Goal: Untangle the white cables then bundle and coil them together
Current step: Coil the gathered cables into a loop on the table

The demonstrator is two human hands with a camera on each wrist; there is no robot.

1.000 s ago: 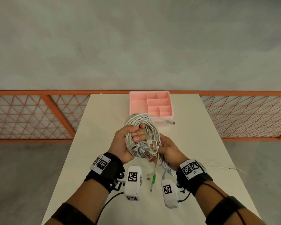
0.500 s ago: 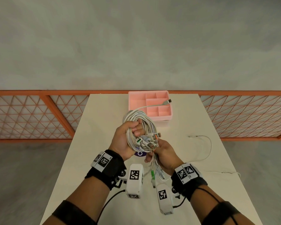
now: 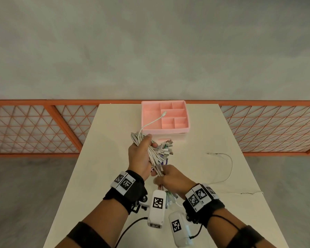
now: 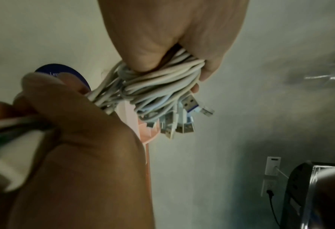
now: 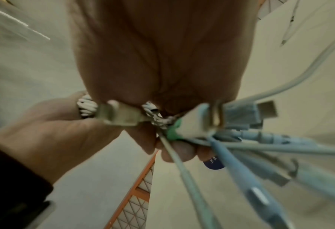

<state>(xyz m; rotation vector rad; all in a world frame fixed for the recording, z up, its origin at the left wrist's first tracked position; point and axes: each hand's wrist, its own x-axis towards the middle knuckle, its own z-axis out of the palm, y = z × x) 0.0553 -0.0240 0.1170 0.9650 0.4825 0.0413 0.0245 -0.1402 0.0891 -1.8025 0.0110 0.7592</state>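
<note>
A bare test or recording space is suggested — not a home; a plain white table [image 3: 106,158] is set on a grey concrete floor [image 3: 150,51], fenced behind by an orange mesh barrier [image 3: 34,129]; a wall socket [image 4: 269,184] is seen in the left wrist view.

grey wall [image 3: 150,51], orange lattice railing [image 3: 34,129]

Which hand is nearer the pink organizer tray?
Left. The left hand grips the cable bundle just short of the pink organizer tray; the right hand grips the bundle's lower end, closer to the person.
</note>
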